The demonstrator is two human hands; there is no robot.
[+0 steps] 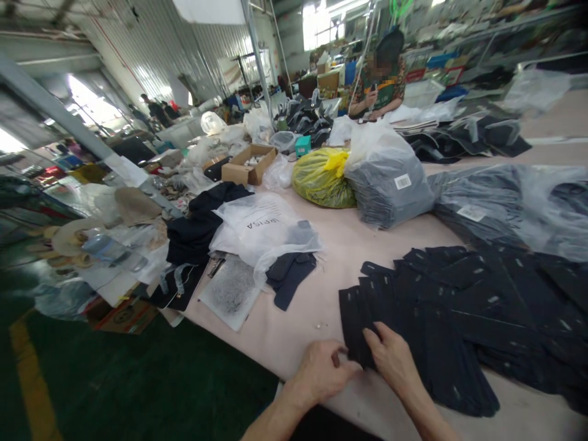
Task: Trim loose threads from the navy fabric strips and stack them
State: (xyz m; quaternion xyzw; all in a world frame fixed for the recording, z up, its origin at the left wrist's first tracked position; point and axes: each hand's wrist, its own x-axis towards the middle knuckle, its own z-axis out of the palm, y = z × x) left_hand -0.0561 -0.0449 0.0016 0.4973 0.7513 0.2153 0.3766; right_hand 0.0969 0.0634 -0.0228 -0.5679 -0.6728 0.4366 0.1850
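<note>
Dark navy fabric pieces (413,318) lie overlapped in a spread row on the right half of the table, several with small pale marks on them. My right hand (390,352) is on the near left end of this row, thumb and forefinger closed on the edge of a fabric piece. Just left of it, my left hand (326,370) is at the lower corner of the same end, fingers curled and thumb stretched toward the fabric. Whatever its fingertips hold, if anything, is hidden.
Farther back on the pale table (294,331) stand a yellow bag (319,180), a plastic-wrapped stack (390,190) and an open cardboard box (248,165). A white printed bag (261,226) partly covers dark pieces. A person (379,79) is across the table. The table edge drops to a green floor.
</note>
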